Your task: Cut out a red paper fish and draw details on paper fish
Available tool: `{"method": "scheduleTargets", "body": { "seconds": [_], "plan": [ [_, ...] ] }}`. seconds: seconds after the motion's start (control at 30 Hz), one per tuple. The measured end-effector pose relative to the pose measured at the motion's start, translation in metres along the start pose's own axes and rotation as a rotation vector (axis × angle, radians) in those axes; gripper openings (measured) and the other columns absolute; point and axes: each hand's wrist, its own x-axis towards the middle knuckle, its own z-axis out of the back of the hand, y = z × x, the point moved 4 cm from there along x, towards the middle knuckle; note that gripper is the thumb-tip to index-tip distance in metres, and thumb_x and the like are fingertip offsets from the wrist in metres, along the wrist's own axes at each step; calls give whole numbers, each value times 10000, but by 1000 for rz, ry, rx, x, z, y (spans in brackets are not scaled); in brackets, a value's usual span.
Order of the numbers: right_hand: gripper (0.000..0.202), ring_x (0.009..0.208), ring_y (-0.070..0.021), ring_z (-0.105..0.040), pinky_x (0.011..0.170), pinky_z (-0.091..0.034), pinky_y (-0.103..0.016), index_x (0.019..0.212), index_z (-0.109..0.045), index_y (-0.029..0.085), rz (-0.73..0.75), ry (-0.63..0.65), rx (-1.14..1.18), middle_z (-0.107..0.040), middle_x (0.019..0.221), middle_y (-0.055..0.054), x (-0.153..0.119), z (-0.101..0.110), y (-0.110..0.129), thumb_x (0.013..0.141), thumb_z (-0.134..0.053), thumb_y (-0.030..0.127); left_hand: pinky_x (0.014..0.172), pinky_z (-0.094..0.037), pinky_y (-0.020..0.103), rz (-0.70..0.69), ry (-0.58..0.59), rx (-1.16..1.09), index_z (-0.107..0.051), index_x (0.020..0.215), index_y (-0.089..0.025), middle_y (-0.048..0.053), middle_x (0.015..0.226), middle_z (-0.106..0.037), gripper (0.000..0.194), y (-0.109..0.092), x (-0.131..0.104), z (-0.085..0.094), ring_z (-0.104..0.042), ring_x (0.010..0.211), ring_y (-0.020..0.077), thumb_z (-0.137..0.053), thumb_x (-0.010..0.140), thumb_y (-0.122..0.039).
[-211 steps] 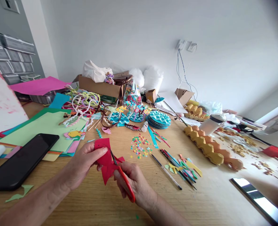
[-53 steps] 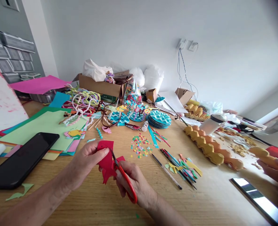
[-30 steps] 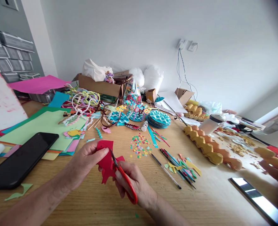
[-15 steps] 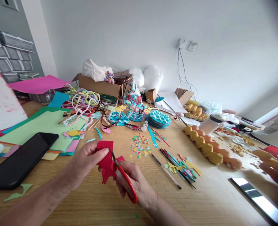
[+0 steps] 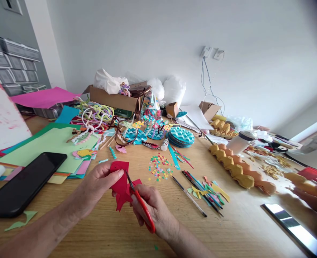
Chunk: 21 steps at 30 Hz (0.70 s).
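A: What is the left hand (image 5: 104, 179) doing?

B: It is pinching the red paper (image 5: 119, 182), thumb lying on top, fingers partly hidden beneath. It is probably steadying the piece against the blades.

A: And the right hand (image 5: 154, 204)?

B: It is gripping the scissors (image 5: 143, 206) by their red handles. The blades are meeting the paper just beyond its knuckles; how far they are parting, I cannot tell.

A: So where is the paper sitting?

B: Between the two hands, with its long axis running roughly away from the person. A squarish end is projecting beyond the left thumb; pointed corners are hanging on the near side.

A: Which way are the scissors pointing?

B: Slantwise: tips are aiming forward and toward the left hand.

A: And that pen (image 5: 190, 197)?

B: It is lying to the right hand's right, perhaps for easy reach.
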Motion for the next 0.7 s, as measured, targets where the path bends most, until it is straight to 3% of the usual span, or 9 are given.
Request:
{"method": "scheduleTargets", "body": {
  "seconds": [0.7],
  "plan": [
    [473,356,-45,-361,343,-283,-156,629,-432,193,15,-8,3,-393,448,80,-1,0,0,830,-561,602,471,-349,211,90,-20,-67,-595,657,-165,-28,534,-581,264,-6,0,0,-452,487,99,-686,701,-408]
  ]
}}
